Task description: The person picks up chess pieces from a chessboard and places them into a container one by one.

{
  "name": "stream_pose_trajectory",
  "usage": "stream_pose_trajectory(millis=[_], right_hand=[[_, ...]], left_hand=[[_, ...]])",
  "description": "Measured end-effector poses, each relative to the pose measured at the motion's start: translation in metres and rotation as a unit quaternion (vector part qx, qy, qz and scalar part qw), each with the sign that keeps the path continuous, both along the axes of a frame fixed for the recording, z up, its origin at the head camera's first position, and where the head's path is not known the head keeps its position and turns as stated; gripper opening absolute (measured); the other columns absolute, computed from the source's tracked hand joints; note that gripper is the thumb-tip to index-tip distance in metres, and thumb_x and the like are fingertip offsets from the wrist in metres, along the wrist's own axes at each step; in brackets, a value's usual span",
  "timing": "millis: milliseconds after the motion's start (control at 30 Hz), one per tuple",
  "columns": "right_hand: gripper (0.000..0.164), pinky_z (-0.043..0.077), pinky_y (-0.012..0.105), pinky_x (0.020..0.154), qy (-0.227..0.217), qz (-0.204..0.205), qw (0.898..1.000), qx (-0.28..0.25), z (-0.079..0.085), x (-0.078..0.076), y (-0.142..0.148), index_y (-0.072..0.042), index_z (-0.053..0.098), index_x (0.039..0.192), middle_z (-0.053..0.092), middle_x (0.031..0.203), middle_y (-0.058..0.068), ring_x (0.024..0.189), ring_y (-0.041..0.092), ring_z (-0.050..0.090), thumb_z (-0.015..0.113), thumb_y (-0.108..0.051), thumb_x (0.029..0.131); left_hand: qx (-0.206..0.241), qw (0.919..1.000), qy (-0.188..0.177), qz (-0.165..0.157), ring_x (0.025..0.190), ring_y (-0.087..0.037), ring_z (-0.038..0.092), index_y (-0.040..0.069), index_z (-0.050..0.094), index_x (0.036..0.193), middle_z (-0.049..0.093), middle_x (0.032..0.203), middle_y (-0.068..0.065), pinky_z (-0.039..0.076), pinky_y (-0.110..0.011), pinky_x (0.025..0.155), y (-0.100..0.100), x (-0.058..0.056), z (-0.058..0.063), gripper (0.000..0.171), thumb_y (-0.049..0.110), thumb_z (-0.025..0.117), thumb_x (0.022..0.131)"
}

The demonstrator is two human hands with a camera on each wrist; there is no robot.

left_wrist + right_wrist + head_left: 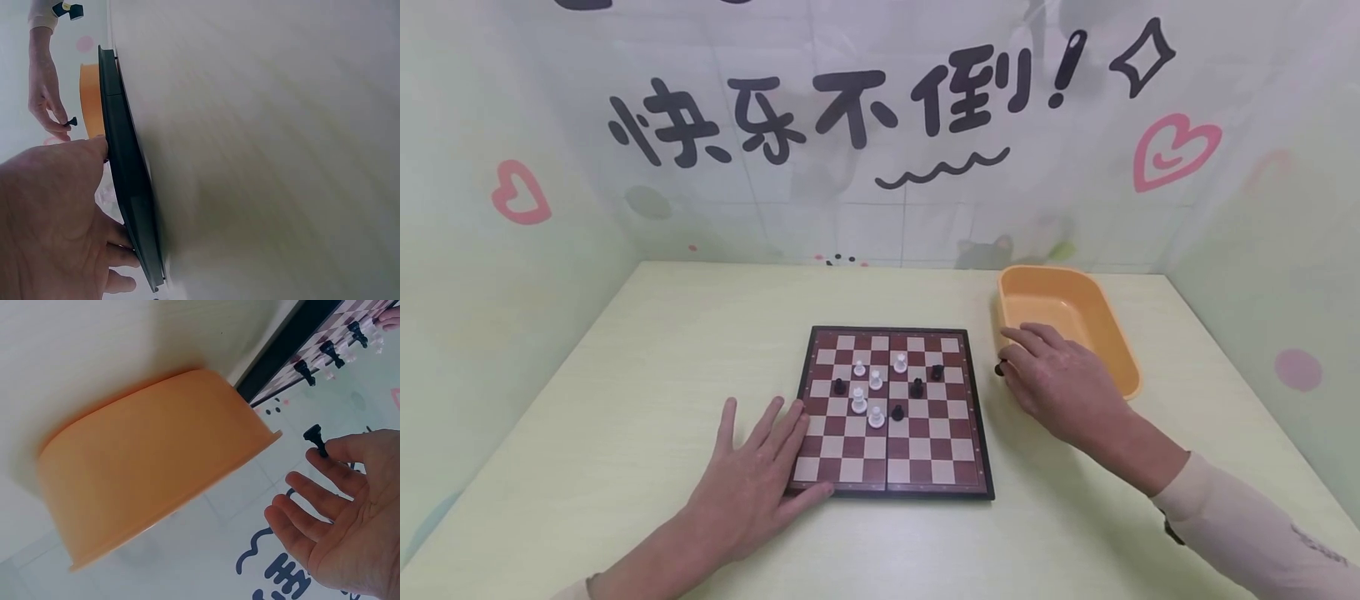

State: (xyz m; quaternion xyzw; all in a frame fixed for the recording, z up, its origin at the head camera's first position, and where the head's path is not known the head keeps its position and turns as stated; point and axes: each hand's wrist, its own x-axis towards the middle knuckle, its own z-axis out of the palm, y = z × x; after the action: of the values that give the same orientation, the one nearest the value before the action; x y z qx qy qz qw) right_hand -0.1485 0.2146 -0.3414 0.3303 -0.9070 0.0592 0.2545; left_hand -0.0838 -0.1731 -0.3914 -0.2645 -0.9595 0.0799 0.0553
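Between thumb and forefinger, my right hand (1063, 379) pinches a black chess piece (315, 437), held in the air beside the orange bin. Its other fingers are spread loosely in the right wrist view. My left hand (748, 487) rests on the left edge and near-left corner of the chessboard (932, 471), fingers straight. Several white chess pieces (859, 402) and several black chess pieces (917, 387) stand about the middle of the board. In the left wrist view, the board's dark side (125, 144) shows under the left thumb and fingers.
The orange plastic bin (1116, 333) stands to the right of the board, partly behind the right hand. A pale table (700, 333) lies under everything. Printed walls (902, 225) enclose its back and sides.
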Motion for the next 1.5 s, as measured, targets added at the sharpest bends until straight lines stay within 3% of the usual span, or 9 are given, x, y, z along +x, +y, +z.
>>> stream_pose_trajectory(millis=[567,1000,1167,1500], right_hand=[[0.017,0.058,0.054,0.077,-0.004,-0.025,1.0,0.002,0.004,-0.006,0.014,0.001,0.074,0.1,0.069,0.117,0.02,0.11,0.041,0.063,0.078,-0.004,0.085],[0.015,0.059,0.05,0.073,0.012,-0.013,1.0,-0.009,0.004,-0.009,0.023,0.0,0.072,0.097,0.07,0.114,0.02,0.105,0.038,0.065,0.077,-0.001,0.083],[0.014,0.059,0.049,0.07,0.015,-0.025,1.0,-0.009,0.005,-0.008,0.026,-0.001,0.073,0.097,0.07,0.115,0.018,0.107,0.037,0.065,0.077,-0.002,0.084],[0.014,0.059,0.051,0.063,0.008,-0.049,0.999,-0.012,0.005,-0.01,0.034,-0.001,0.073,0.099,0.07,0.115,0.018,0.109,0.036,0.064,0.076,-0.004,0.085]], left_hand=[[-0.015,0.9997,-0.018,-0.005,0.149,-0.035,0.028,-0.001,0.049,0.149,0.036,0.16,-0.017,-0.001,-0.072,0.113,0.004,-0.002,0.006,0.094,0.075,0.024,0.099],[0.001,0.9997,-0.026,-0.001,0.147,-0.037,0.03,-0.001,0.052,0.147,0.038,0.159,-0.017,-0.004,-0.073,0.112,0.002,-0.002,0.007,0.096,0.077,0.028,0.097],[-0.02,0.9996,-0.018,-0.001,0.147,-0.037,0.032,0.001,0.054,0.146,0.042,0.157,-0.015,-0.004,-0.074,0.11,0.001,-0.002,0.01,0.097,0.079,0.027,0.096],[-0.008,1.0,-0.005,-0.002,0.144,-0.037,0.036,0.001,0.056,0.145,0.043,0.156,-0.015,-0.002,-0.075,0.11,0.002,-0.002,0.01,0.095,0.079,0.029,0.096]])
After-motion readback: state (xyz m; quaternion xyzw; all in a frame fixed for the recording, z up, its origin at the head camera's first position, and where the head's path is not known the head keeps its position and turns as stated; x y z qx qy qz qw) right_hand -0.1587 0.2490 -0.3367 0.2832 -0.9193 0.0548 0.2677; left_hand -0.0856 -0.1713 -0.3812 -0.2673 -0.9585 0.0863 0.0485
